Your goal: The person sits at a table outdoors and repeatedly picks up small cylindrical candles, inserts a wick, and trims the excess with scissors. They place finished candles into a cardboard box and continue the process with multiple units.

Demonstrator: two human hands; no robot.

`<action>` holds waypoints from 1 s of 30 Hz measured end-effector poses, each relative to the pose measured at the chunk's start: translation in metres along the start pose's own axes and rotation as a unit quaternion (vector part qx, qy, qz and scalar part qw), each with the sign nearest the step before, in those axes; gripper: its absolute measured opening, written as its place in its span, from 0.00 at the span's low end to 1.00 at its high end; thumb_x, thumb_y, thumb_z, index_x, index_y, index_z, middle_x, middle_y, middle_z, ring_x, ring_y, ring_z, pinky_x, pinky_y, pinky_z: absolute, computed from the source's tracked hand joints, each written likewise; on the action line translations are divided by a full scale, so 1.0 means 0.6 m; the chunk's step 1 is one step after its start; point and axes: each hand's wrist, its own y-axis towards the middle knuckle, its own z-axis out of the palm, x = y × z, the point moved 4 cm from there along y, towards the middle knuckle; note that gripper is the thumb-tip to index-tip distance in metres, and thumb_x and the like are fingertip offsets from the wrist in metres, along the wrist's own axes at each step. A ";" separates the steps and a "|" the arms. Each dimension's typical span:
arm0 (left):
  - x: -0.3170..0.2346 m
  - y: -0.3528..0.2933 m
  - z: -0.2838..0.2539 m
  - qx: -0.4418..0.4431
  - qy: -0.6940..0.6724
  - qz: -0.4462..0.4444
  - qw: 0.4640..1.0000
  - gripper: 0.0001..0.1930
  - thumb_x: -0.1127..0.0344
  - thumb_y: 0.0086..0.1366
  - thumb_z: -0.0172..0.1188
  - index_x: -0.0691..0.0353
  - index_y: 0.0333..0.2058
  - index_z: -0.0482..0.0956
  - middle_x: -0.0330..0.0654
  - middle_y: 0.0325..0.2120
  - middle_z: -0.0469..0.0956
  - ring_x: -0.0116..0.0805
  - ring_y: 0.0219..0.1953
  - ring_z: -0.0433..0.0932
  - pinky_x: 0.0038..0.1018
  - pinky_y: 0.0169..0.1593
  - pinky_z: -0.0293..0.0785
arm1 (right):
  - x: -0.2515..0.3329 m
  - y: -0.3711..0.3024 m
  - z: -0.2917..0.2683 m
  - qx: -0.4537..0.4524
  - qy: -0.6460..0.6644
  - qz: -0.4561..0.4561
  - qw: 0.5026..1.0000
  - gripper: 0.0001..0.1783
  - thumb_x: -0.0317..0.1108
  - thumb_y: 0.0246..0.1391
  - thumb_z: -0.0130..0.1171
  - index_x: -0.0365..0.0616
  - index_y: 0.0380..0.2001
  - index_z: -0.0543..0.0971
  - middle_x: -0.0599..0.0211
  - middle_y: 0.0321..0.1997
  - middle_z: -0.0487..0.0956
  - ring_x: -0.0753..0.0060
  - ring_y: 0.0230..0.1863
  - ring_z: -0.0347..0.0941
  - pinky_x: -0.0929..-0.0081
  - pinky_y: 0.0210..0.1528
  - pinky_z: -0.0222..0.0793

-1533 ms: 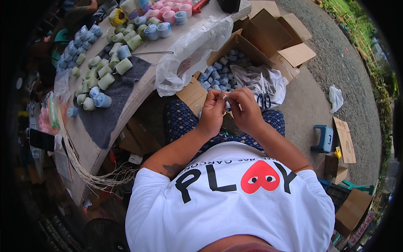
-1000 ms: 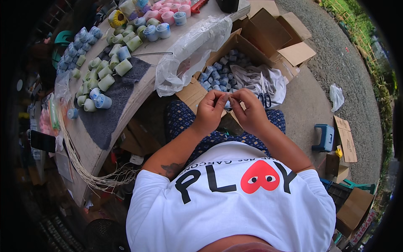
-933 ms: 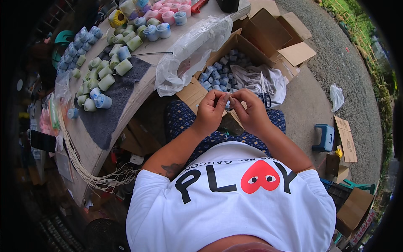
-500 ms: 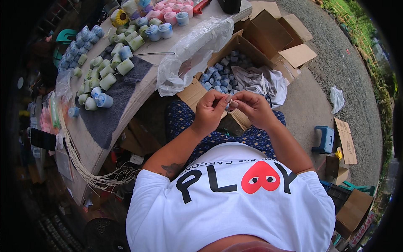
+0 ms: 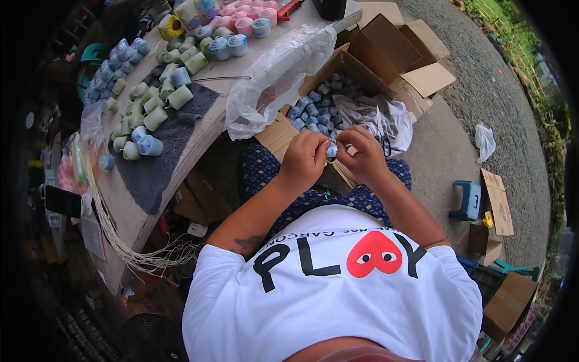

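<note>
My left hand (image 5: pixel 306 160) and my right hand (image 5: pixel 363 158) meet in front of me above my lap, fingertips pinched close together. Something small and pale seems to sit between them, but the fingers mostly hide it. Just beyond the hands, an open cardboard box (image 5: pixel 356 67) holds many short blue candles (image 5: pixel 312 111). A crumpled grey-white cloth (image 5: pixel 356 113) lies over the box's right side, with dark-handled scissors (image 5: pixel 384 134) resting on it.
The table (image 5: pixel 208 130) at left carries green candles (image 5: pixel 155 118), pink candles (image 5: pixel 244 25) and a dark cloth (image 5: pixel 172 148). A plastic bag (image 5: pixel 283 72) drapes over its edge. Long pale cords (image 5: pixel 114 235) hang from its near side. A blue stool (image 5: pixel 465 200) stands at right.
My fingertips have drawn slightly apart, and the right hand's fingers have lifted and curled more. The things around my hands stay as they were.
</note>
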 end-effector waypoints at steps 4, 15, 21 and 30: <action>0.011 0.002 -0.005 -0.006 -0.025 -0.033 0.999 0.02 0.73 0.60 0.56 0.65 0.31 0.74 0.45 0.26 0.74 0.37 0.26 0.73 0.27 0.30 0.69 | -0.004 0.002 -0.002 0.001 -0.006 -0.011 1.000 0.06 0.24 0.40 0.60 0.39 0.26 0.76 0.62 0.29 0.75 0.62 0.32 0.74 0.72 0.35 0.70; 0.014 0.005 -0.005 -0.020 -0.100 -0.086 0.991 0.06 0.69 0.63 0.56 0.66 0.32 0.75 0.38 0.24 0.73 0.23 0.25 0.69 0.19 0.29 0.66 | -0.002 0.029 -0.037 0.111 0.070 0.032 0.991 0.08 0.27 0.52 0.59 0.42 0.37 0.80 0.64 0.32 0.77 0.67 0.33 0.74 0.77 0.36 0.69; 0.016 -0.001 0.002 0.014 -0.197 -0.189 0.962 0.08 0.66 0.64 0.55 0.65 0.33 0.75 0.31 0.23 0.70 0.16 0.25 0.65 0.15 0.29 0.63 | 0.007 0.024 -0.019 0.121 0.038 -0.018 0.992 0.09 0.25 0.50 0.59 0.41 0.37 0.79 0.63 0.33 0.76 0.64 0.34 0.74 0.75 0.35 0.70; 0.030 -0.010 0.018 0.009 -0.244 -0.240 0.940 0.08 0.66 0.66 0.54 0.65 0.34 0.75 0.28 0.22 0.69 0.14 0.24 0.62 0.13 0.27 0.60 | 0.011 0.023 -0.004 0.076 -0.025 -0.094 0.992 0.07 0.21 0.48 0.58 0.38 0.34 0.75 0.59 0.33 0.75 0.58 0.34 0.74 0.70 0.35 0.71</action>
